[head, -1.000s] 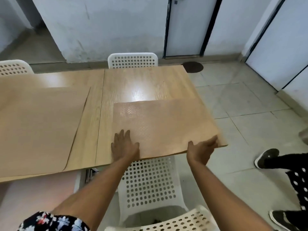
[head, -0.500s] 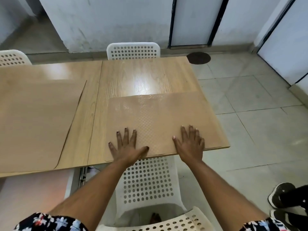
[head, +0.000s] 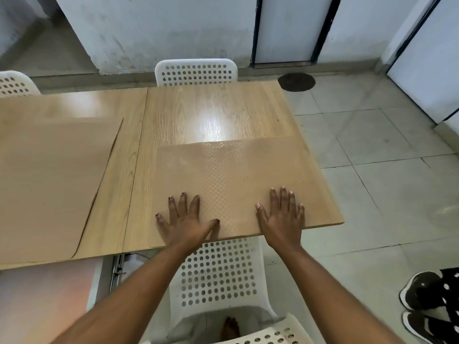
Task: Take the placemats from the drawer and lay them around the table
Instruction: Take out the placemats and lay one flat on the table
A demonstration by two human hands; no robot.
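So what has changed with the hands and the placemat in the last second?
The right hand let go of the placemat's corner and now lies flat on the right placemat, beside the left hand. The mat, tilted over the edge before, now sits square on the table. The left placemat stayed put.

A white perforated chair (head: 218,276) stands tucked at the near edge, its seat under the overhang. A second one (head: 196,72) sits at the far side, and part of a third (head: 15,84) shows at the far left. On the grey tiled floor (head: 372,150) lies a dark round cover (head: 296,81) (a drain, perhaps). Two dark shoes (head: 419,294) with white soles stand at the lower right, below spotted black fabric (head: 450,286). A dark-framed white door (head: 285,28) stands in the back wall.
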